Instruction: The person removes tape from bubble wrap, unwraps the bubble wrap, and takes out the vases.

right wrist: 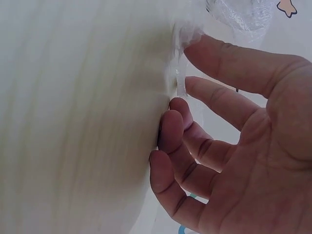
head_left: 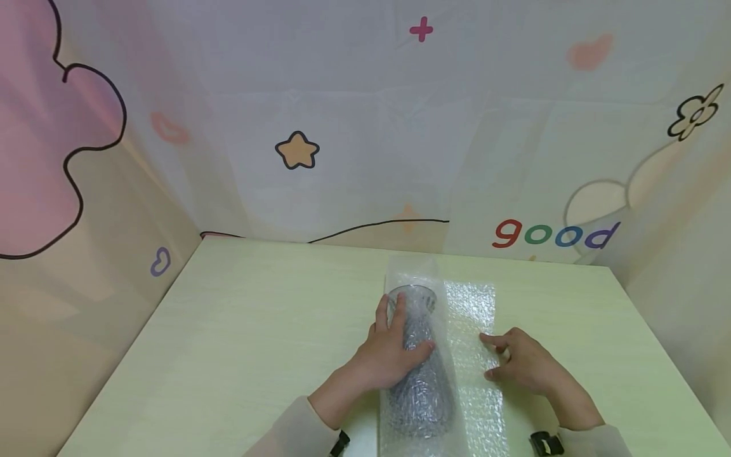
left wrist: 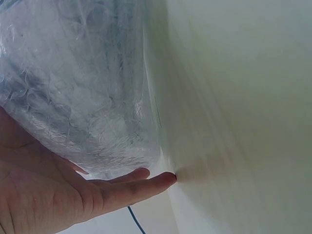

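Observation:
A glass vase [head_left: 419, 406] lies on its side on the table, wrapped in clear bubble wrap, its rim toward the back. My left hand [head_left: 388, 358] rests over its narrower upper part, thumb laid across it and fingers stretched along its left side. In the left wrist view, straight fingertips [left wrist: 163, 180] reach the tabletop beside the wrapped vase [left wrist: 78, 87]. A flat length of bubble wrap [head_left: 474, 406] extends to the right from under the vase. My right hand [head_left: 528, 362] touches its right edge, thumb and forefinger apart; the other fingers [right wrist: 170, 129] bend against the table.
The pale wooden table [head_left: 257, 330] meets a printed cloth backdrop [head_left: 354, 95] at its back edge, and cloth also hangs at both sides. Part of the wrap [head_left: 414, 266] extends past the vase's rim toward the back.

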The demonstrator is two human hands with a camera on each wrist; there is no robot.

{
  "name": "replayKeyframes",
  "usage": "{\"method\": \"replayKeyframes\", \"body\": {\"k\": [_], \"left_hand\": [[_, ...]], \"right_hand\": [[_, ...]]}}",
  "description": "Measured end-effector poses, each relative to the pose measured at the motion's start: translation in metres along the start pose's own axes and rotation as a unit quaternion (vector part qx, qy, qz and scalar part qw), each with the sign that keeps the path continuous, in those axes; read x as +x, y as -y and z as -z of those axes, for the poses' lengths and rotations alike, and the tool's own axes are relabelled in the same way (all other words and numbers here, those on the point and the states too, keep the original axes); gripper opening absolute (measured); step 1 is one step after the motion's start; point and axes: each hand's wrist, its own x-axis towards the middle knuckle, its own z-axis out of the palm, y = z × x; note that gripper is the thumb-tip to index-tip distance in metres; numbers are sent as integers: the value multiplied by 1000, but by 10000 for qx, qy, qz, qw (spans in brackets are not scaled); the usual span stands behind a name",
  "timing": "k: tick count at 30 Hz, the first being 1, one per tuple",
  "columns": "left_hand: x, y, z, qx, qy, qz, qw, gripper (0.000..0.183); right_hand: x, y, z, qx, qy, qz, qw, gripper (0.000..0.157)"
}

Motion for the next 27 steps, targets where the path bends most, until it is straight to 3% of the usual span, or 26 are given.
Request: {"method": "replayKeyframes", "body": {"k": [27], "left_hand": [[-1, 1, 0, -80, 2, 10, 10000, 94]], "right_hand": [[4, -1, 4, 105, 45, -53, 9999, 77]]}}
